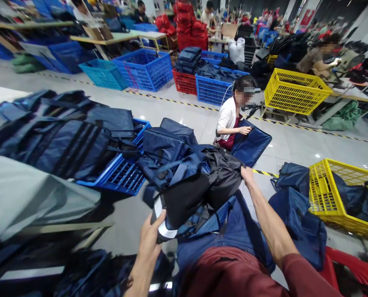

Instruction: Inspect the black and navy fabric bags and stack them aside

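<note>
A black fabric bag [186,198] stretches between my two hands, with a shiny silver-white strip along its near left end. My left hand [153,233] grips that end, its thumb lying on top by the strip. At the far right end, my right hand [248,175] has its fingers closed on the bag's crumpled dark cloth. Below the bag, dark blue bags [221,235] lie in front of my body. Just beyond it are more navy bags [165,142], boxy in shape and piled together.
Bags overflow a blue crate [125,175] at left. A grey-green cloth [32,198] covers a surface nearby. Ahead, a person [230,115] holds a navy panel [251,144]. A yellow crate [318,185] and more bags [301,222] stand at right.
</note>
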A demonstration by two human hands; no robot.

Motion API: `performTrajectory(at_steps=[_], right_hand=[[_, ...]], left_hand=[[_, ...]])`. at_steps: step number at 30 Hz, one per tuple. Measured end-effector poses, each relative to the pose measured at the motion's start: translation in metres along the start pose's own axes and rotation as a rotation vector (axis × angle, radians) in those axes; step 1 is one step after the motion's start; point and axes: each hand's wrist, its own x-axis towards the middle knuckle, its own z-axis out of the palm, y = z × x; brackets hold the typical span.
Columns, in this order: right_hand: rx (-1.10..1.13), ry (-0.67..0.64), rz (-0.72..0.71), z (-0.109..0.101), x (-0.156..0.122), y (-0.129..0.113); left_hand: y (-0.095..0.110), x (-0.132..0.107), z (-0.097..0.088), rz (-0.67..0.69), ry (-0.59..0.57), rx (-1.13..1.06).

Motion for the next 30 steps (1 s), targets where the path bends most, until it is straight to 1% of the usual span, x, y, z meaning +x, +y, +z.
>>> performTrajectory(at_steps=[2, 3, 5, 7, 8, 10, 11, 12, 13, 14, 16, 17, 18, 19, 20, 21, 22, 23, 25, 27, 28, 30], right_hand=[[0.05, 0.007, 0.086, 0.02, -0.01, 0.021], [0.072, 0.015, 0.113, 0.026, -0.011, 0.027], [0.118, 0.039, 0.137, 0.029, -0.007, 0.031], [0.161, 0.063, 0.132, 0.021, 0.0, 0.03], [0.182, 0.073, 0.121, 0.016, 0.003, 0.029], [0.221, 0.089, 0.097, 0.008, 0.003, 0.029], [0.238, 0.095, 0.086, 0.006, 0.001, 0.029], [0.252, 0.1, 0.079, 0.005, -0.001, 0.029], [0.264, 0.103, 0.075, 0.005, -0.004, 0.029], [0.274, 0.107, 0.072, 0.005, -0.006, 0.028], [0.289, 0.113, 0.068, 0.004, -0.01, 0.023], [0.296, 0.118, 0.068, 0.002, -0.012, 0.02], [0.302, 0.125, 0.068, -0.001, -0.013, 0.017], [0.308, 0.133, 0.068, -0.005, -0.016, 0.013], [0.314, 0.139, 0.068, -0.008, -0.018, 0.009], [0.321, 0.144, 0.069, -0.012, -0.022, 0.005], [0.328, 0.147, 0.068, -0.016, -0.026, 0.0], [0.334, 0.148, 0.061, -0.018, -0.03, -0.005], [0.332, 0.152, 0.013, -0.02, -0.037, -0.014], [0.318, 0.159, -0.069, -0.017, -0.039, -0.021], [0.301, 0.154, -0.082, -0.013, -0.038, -0.024], [0.25, 0.118, -0.02, -0.004, -0.035, -0.025]], left_hand=[[-0.018, 0.032, -0.004, 0.008, 0.02, 0.047], [-0.022, 0.042, -0.006, 0.053, 0.025, 0.095], [-0.023, 0.051, -0.005, 0.199, 0.074, 0.27], [-0.016, 0.045, 0.0, 0.433, 0.168, 0.516], [-0.011, 0.038, 0.004, 0.581, 0.205, 0.629], [-0.003, 0.019, 0.016, 0.906, 0.235, 0.804], [0.0, 0.009, 0.025, 1.059, 0.243, 0.862], [0.001, 0.001, 0.035, 1.184, 0.24, 0.912], [0.002, -0.005, 0.048, 1.275, 0.214, 0.957], [0.001, -0.009, 0.063, 1.336, 0.159, 0.997], [-0.002, -0.008, 0.097, 1.386, -0.035, 1.077], [-0.005, -0.004, 0.114, 1.387, -0.136, 1.131], [-0.006, 0.002, 0.129, 1.381, -0.212, 1.193], [-0.007, 0.008, 0.141, 1.376, -0.253, 1.256], [-0.007, 0.015, 0.149, 1.373, -0.273, 1.31], [-0.006, 0.022, 0.153, 1.37, -0.286, 1.345], [-0.005, 0.027, 0.152, 1.362, -0.296, 1.356], [-0.004, 0.031, 0.147, 1.351, -0.307, 1.344], [-0.003, 0.035, 0.13, 1.32, -0.315, 1.27], [-0.008, 0.034, 0.115, 1.267, -0.291, 1.174], [-0.013, 0.032, 0.113, 1.224, -0.281, 1.141], [-0.024, 0.028, 0.12, 1.11, -0.296, 1.127]])
